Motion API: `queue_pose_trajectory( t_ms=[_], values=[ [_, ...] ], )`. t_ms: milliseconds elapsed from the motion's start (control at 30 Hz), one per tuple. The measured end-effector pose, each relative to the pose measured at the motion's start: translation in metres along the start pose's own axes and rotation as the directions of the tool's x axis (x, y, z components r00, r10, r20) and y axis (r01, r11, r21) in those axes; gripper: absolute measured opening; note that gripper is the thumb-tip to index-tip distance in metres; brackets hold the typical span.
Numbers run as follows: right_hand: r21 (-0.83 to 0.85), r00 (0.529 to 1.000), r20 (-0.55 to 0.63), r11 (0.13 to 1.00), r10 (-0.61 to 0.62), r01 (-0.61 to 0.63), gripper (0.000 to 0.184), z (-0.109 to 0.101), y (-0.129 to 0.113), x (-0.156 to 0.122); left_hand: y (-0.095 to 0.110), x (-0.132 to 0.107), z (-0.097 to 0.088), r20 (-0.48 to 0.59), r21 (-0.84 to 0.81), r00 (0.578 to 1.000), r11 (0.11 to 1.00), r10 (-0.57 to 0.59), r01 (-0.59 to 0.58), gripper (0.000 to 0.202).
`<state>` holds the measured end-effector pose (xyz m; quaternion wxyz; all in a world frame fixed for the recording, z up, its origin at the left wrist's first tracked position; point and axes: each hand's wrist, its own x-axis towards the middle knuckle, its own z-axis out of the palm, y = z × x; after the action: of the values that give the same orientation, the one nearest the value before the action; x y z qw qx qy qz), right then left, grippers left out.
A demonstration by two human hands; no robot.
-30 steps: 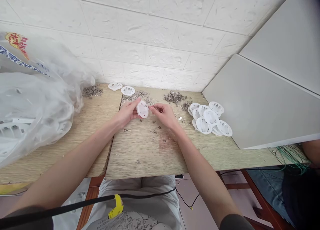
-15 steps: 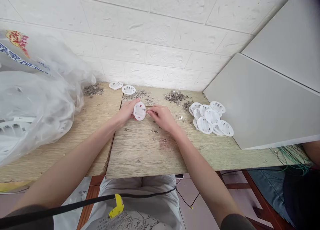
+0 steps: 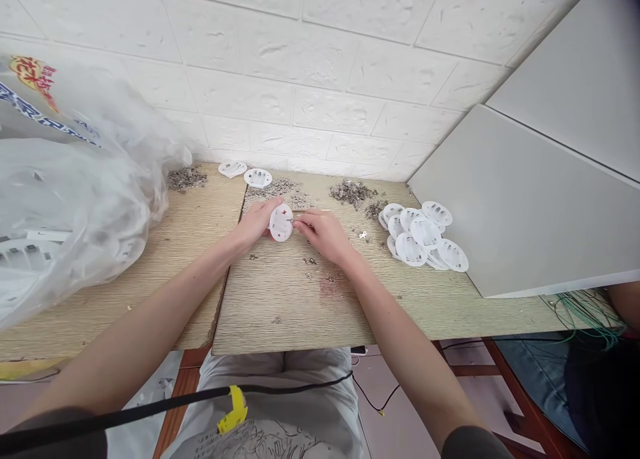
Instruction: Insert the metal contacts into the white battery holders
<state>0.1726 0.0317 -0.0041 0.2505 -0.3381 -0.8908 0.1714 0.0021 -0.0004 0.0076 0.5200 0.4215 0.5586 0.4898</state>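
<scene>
My left hand (image 3: 256,224) grips a round white plastic battery-holder disc (image 3: 281,223) by its left edge and holds it tilted up above the table. Slots and small metal bits show on its face. At the disc's right edge, my right hand (image 3: 320,231) pinches a tiny metal piece (image 3: 291,220), which looks like a contact clip and touches the disc; its exact shape is too small to tell. Loose metal clips (image 3: 310,261) lie on the wood just below the hands. Behind them are a pile of fine metal pieces (image 3: 280,187) and a darker pile of clips (image 3: 350,192).
A heap of white discs (image 3: 425,234) lies to the right, beside a grey panel (image 3: 540,212). Two discs (image 3: 258,177) rest by the white brick wall (image 3: 330,112). A big clear plastic bag (image 3: 90,199) of discs fills the left. Green wires (image 3: 590,316) and another person's arm are far right.
The disc has turned slightly and shifted a little to the right in my left hand. My right fingers stay at its right edge, the small metal piece now showing against the disc.
</scene>
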Motion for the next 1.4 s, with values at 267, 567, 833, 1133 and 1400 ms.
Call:
queue_pose_trajectory(
  t_ms=[267, 567, 833, 1133, 1400],
  values=[
    [-0.015, 1.0, -0.012, 1.0, 0.003, -0.003, 0.026, -0.0006, 0.0, -0.0003, -0.0012, 0.0012, -0.0001, -0.007, 0.021, 1.0, 1.0, 0.005, -0.005, 0.037],
    [-0.028, 1.0, -0.011, 0.999, 0.02, -0.021, 0.027, -0.0034, -0.0031, -0.0005, -0.0005, -0.0011, 0.0007, -0.022, 0.018, 1.0, 1.0, 0.002, -0.001, 0.037],
    [-0.032, 1.0, 0.012, 0.999, 0.012, -0.012, 0.028, -0.005, -0.0054, -0.0005, -0.001, -0.0003, 0.0006, -0.019, 0.004, 1.0, 1.0, -0.005, 0.005, 0.036],
    [-0.065, 1.0, 0.024, 0.998, 0.017, -0.015, 0.027, -0.0028, -0.0041, 0.0002, 0.0029, -0.0051, 0.0023, -0.022, 0.037, 1.0, 0.999, 0.004, -0.003, 0.038],
    [-0.05, 0.999, 0.03, 0.998, 0.043, -0.041, 0.027, -0.0056, -0.005, -0.0004, -0.0002, -0.0027, 0.0014, -0.003, 0.022, 1.0, 1.0, 0.007, -0.007, 0.037]
  ],
)
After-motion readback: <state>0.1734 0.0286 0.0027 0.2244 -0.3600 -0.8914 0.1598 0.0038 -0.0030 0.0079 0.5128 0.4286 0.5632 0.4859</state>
